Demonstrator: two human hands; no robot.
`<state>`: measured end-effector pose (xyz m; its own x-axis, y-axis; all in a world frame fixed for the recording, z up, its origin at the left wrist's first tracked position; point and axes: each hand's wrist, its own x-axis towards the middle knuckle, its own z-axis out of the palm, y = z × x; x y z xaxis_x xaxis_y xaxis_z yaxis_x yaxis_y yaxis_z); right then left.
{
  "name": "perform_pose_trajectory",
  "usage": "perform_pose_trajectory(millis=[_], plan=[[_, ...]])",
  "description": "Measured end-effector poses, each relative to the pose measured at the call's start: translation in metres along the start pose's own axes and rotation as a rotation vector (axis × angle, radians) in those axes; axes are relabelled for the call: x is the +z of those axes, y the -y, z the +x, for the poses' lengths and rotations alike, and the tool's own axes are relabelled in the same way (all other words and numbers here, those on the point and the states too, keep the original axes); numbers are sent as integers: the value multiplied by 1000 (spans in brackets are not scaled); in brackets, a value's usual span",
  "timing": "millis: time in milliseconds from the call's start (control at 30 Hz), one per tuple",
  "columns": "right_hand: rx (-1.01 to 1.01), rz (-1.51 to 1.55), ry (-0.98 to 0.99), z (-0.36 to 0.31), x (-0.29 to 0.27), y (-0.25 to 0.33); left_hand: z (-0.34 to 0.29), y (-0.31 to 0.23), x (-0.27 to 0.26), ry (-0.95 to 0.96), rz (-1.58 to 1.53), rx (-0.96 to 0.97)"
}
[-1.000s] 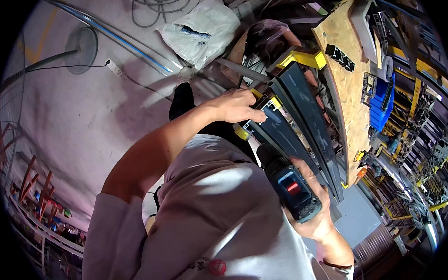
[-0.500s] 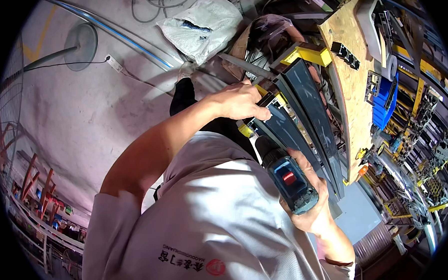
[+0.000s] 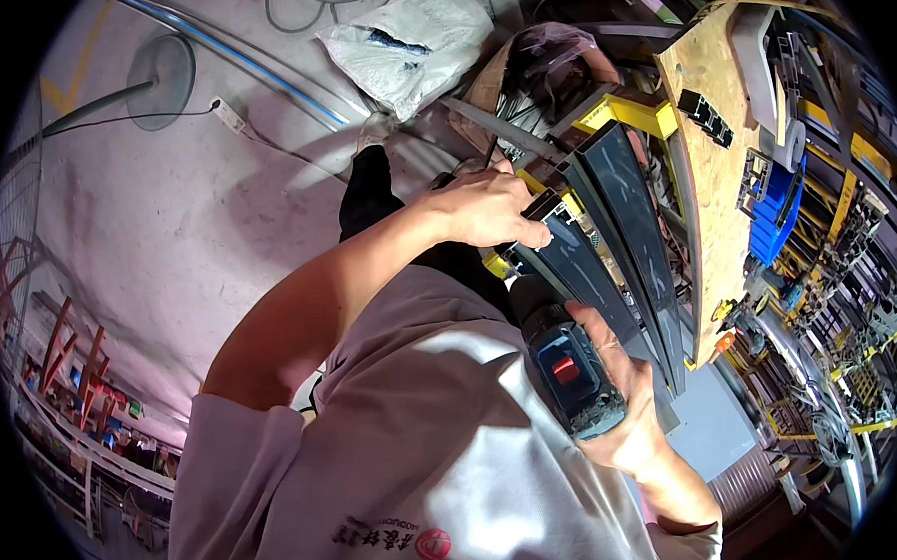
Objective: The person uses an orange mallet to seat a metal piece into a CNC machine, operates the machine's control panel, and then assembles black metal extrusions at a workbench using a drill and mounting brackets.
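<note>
My left hand [image 3: 486, 210] is closed over the near end of a dark aluminium profile [image 3: 580, 272], with the thumb pressed on its top face; some fingertips are hidden behind the end. In my right hand [image 3: 626, 404] is a cordless drill [image 3: 571, 370], dark with blue and a red patch on its back. Its chuck points up toward the profile's end, close to my left hand; the tip of any bit is hidden. More long dark profiles [image 3: 628, 207] lie side by side just right of the held one, on a yellow support [image 3: 629, 115].
A plywood board [image 3: 706, 209] stands to the right with a short black profile piece [image 3: 705, 119] on it. Beyond are a blue bin [image 3: 776, 211] and crowded racks. A white sack [image 3: 409, 52], a power strip [image 3: 229, 116] and a round stand base [image 3: 162, 82] lie on the floor.
The drill and my right hand have shifted slightly left and down. My left hand keeps its hold on the profile, and the whole view has moved a little.
</note>
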<state>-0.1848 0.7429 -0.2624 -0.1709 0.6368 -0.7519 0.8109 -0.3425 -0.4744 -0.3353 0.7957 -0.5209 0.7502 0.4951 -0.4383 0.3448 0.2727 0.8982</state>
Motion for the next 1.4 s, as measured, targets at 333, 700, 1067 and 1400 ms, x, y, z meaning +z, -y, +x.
perform_pose_trajectory(millis=[333, 700, 1067, 1400], plan=[[-94, -86, 0, 5, -4, 0, 1, 1, 2, -21, 22, 7], [-95, -40, 33, 9, -6, -1, -1, 1, 2, -35, 5, 2], [-76, -26, 79, 22, -7, -5, -2, 2, 1, -97, -4, 62], [-145, -88, 97, 27, -11, -4, -6, -9, -6, -6, -3, -16]])
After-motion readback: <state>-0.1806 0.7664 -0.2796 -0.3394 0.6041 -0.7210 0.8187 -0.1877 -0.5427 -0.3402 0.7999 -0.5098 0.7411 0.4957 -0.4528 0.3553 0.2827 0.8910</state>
